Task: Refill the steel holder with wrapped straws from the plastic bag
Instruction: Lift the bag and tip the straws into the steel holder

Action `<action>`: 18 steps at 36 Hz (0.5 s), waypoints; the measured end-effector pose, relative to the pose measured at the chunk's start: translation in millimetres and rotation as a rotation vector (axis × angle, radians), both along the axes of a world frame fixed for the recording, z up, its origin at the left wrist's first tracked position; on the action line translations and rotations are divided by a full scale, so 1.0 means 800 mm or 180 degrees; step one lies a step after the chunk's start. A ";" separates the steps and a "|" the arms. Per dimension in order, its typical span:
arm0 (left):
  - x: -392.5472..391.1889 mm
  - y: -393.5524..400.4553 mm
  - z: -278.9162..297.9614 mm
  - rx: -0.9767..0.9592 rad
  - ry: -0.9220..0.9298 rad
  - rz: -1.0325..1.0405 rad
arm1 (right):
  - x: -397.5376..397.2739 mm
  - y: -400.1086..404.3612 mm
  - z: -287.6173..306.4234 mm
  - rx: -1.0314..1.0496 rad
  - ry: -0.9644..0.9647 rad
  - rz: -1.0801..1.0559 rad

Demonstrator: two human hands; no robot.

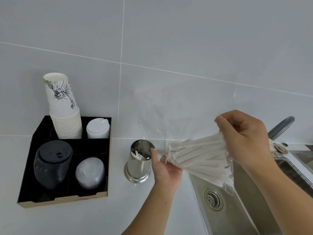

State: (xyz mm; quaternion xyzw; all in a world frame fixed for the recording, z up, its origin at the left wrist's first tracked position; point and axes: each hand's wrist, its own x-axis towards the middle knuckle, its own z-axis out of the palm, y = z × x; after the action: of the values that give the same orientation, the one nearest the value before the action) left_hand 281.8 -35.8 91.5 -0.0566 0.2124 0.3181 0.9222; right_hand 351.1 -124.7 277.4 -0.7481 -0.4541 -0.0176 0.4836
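Observation:
A shiny steel holder (138, 164) stands upright on the white counter, with a few wrapped straws low inside it. Just right of it, a clear plastic bag (227, 179) of paper-wrapped straws (196, 155) is held nearly level above the sink's left edge. My right hand (243, 139) grips the bag and the straws' far ends from above. My left hand (165, 167) is under the bundle's near ends, palm up, fingers curled around the bag's mouth beside the holder's rim. The bag's loose open end fans up against the wall.
A black organiser tray (105, 167) at left holds stacked paper cups (64, 107), white lids (97, 128), black lids (52, 163) and clear lids (89, 173). A steel sink (245, 200) with a drain and a tap (281, 128) lies at right. A tiled wall stands behind.

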 end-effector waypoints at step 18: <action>-0.007 0.002 0.003 0.0204 -0.0188 0.0312 | 0.004 -0.005 0.001 -0.0018 -0.0141 0.0238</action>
State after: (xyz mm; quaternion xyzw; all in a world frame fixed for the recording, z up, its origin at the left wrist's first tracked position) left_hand 275.8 -34.2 93.7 -0.0467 0.1718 0.3677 0.9127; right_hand 354.0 -128.5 277.9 -0.7314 -0.4923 -0.0148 0.4717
